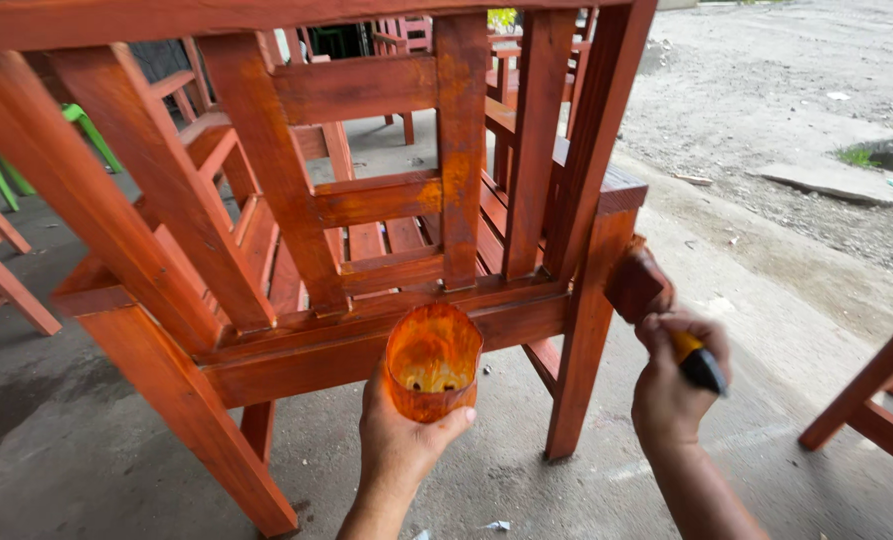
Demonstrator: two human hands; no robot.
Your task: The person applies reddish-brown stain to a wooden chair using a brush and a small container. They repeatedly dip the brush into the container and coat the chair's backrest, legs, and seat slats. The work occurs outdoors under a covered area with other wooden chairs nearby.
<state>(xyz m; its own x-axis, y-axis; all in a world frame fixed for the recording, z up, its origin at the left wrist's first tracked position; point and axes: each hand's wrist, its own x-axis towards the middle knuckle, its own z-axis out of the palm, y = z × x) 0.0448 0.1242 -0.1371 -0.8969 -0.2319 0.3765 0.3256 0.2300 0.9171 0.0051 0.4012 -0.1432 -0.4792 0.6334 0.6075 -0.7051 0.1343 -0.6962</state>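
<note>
You're gripping the brush (656, 305) in your right hand (671, 385), bristles touching the chair (366, 210) leg (586, 330), left hand (401, 440) fingers closing round the cup (432, 360) below the rail; keep strokes along the grain.

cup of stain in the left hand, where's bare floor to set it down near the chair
Bare concrete floor lies between the left hand and right hand, beside the chair's front leg. Under the chair it is crowded with rails and legs.
</note>
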